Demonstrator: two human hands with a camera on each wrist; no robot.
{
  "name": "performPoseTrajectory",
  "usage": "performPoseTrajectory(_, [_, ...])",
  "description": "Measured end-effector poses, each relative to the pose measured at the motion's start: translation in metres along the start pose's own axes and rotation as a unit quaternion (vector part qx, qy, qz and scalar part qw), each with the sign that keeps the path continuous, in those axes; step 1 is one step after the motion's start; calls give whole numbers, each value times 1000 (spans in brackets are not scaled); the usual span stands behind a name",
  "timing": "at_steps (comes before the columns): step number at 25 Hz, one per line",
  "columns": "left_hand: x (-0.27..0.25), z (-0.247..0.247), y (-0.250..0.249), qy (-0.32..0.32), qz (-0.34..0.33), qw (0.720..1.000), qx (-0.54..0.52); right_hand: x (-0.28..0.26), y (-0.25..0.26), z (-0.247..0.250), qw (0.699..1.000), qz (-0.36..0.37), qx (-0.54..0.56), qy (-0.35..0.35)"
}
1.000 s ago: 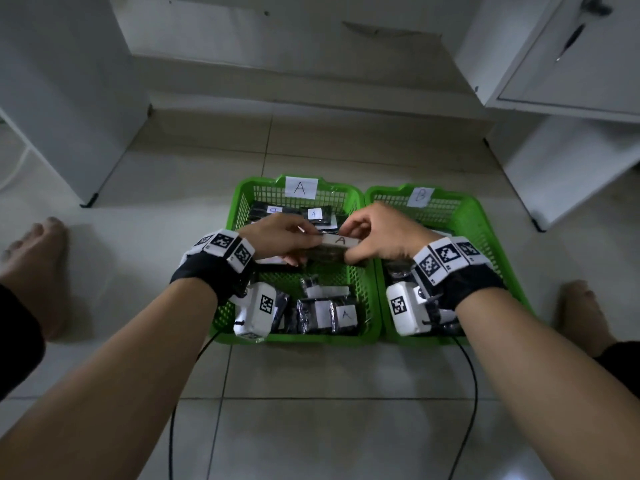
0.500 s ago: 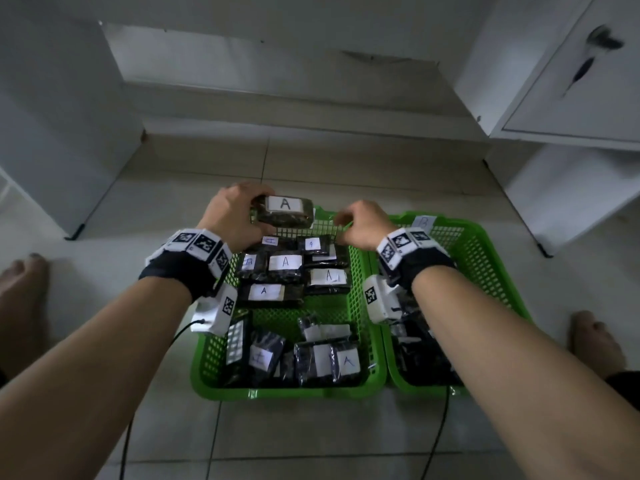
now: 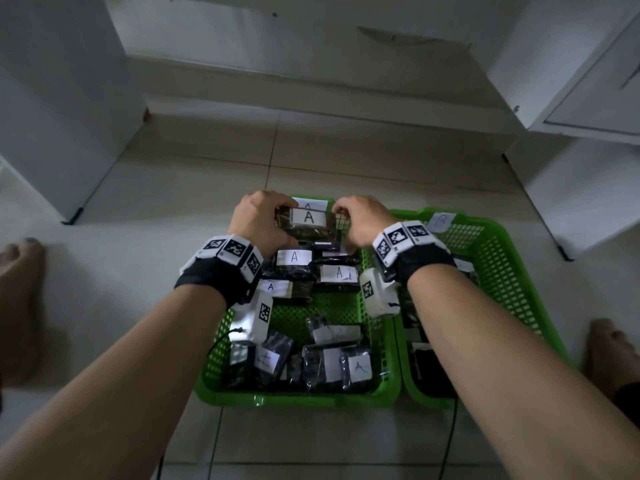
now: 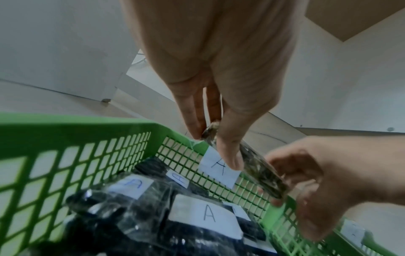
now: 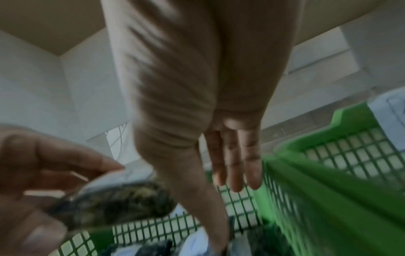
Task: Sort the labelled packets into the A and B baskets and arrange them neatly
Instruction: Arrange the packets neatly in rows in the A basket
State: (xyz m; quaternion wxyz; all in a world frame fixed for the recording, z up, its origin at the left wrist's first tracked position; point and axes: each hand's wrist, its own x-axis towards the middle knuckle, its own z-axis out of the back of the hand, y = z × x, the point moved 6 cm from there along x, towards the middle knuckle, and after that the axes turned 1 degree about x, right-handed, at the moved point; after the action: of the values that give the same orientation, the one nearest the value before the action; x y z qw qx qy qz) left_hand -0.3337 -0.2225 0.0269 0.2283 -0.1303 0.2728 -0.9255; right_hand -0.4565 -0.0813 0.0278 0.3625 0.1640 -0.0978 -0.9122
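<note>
A dark packet with a white "A" label (image 3: 308, 221) hangs over the far end of the green A basket (image 3: 298, 398). My left hand (image 3: 263, 220) pinches its left end between thumb and fingers, as the left wrist view shows (image 4: 213, 147). My right hand (image 3: 356, 220) hovers at the packet's right end with its fingers (image 5: 232, 166) straight and relaxed, gripping nothing. Below, several A‑labelled packets (image 3: 293, 257) lie in rows at the far half of the basket. More packets (image 3: 358, 367) lie loosely at its near end. The B basket (image 3: 502, 258) stands right beside it.
Both baskets sit on a tiled floor between white cabinets on the left (image 3: 52, 98) and right (image 3: 588, 98). A bare foot rests on each side, left (image 3: 20, 271) and right (image 3: 609, 344). Dark packets (image 3: 429, 368) lie in the B basket under my right forearm.
A second ago both hands held the packet over the middle of the A basket. My left hand has carried it to the far end, and my right hand has let go.
</note>
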Motion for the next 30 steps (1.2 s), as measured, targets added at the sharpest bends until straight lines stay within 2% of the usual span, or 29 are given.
performPoseTrajectory(2, [-3,-11,-6,21,-4,1000,-6,-15,8,8,998,45,-2,34])
performPoseTrajectory(4, [-9,-22,-17,47,-25,998,-19,-26,16,8,996,83,-31,33])
performPoseTrajectory(7, [-18,-31,-26,81,-60,995,-14,-34,19,-2,995,80,-66,8])
performPoseTrajectory(10, [-20,-29,-8,134,-28,987,85,-35,19,-10,992,45,-120,-7])
performPoseTrajectory(12, [-23,-29,10,197,3,964,177,-33,22,-15,990,38,-137,-8])
performPoseTrajectory(15, [-31,-35,17,262,-9,929,261,-27,26,-25,988,44,-146,-6])
performPoseTrajectory(20, [-34,-38,15,266,-27,928,259,-22,21,-40,989,44,-140,8])
performPoseTrajectory(25, [-44,-22,8,172,-50,975,135,-48,26,-20,995,58,-87,6])
performPoseTrajectory(27, [-52,-13,4,142,-70,983,97,-62,31,-24,996,55,-43,54])
performPoseTrajectory(30, [-80,-21,0,235,-83,965,83,-94,36,-62,982,53,8,181])
